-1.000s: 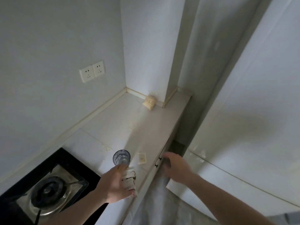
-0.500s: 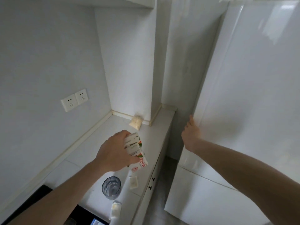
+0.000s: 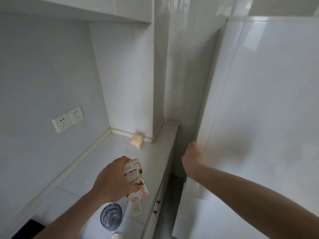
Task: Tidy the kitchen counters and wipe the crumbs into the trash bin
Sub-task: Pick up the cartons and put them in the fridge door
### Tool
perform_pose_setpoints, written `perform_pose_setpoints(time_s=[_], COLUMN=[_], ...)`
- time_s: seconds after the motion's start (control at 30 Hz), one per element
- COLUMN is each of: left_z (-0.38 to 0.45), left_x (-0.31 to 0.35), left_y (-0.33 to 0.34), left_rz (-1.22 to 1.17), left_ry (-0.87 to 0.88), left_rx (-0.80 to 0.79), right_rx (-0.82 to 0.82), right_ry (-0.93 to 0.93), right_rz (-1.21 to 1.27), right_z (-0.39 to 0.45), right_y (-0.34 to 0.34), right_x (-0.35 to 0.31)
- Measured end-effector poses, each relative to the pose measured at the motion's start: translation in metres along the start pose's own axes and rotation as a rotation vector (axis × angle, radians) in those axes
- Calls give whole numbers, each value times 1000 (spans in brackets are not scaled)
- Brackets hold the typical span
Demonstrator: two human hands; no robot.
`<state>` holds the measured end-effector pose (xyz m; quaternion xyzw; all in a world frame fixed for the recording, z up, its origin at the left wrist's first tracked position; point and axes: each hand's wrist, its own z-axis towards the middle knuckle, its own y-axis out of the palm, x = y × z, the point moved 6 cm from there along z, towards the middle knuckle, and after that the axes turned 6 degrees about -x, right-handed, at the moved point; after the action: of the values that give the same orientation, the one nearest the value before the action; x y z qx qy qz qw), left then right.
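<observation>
right hand's fingers (image 3: 194, 146) hidden behind fridge door (image 3: 259, 118) edge, perhaps gripping.

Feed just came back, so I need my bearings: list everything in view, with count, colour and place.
Milk carton: one, white with red and green print, held above the counter.
Glass: one, clear bluish, on the counter, near edge.
Small packet: one, cream, flat beside the glass.
Bag of grains: one, beige, back corner of the counter.
Sockets: two, white, left wall.
Fridge door: one, white, right.
Counter: one, white.
Left hand: grips the carton.
Right hand: at the fridge door's edge.
</observation>
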<state>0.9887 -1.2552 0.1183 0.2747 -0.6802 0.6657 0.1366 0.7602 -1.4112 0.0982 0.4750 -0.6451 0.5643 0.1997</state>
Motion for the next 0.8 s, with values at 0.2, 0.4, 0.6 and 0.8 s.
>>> perform_pose_setpoints(time_s=[0.2,0.4,0.6,0.8], left_z=[8,15,16,9], left_x=[-4,-1,-2,6], left_y=[12,14,22,32], left_rz=[-1,-35,-98,-109], left_ry=[23,61,85,132], left_rx=[-46,-53,-81,-102], right_rx=[56,-6,-99,-118], right_ry=[-99,-166,-179,-84], right_rz=[107,396,895,1538], right_z=[-49,-94,-114,-139], right_y=[-10,-25,1,46], right_x=[-4,-14,-48,-73])
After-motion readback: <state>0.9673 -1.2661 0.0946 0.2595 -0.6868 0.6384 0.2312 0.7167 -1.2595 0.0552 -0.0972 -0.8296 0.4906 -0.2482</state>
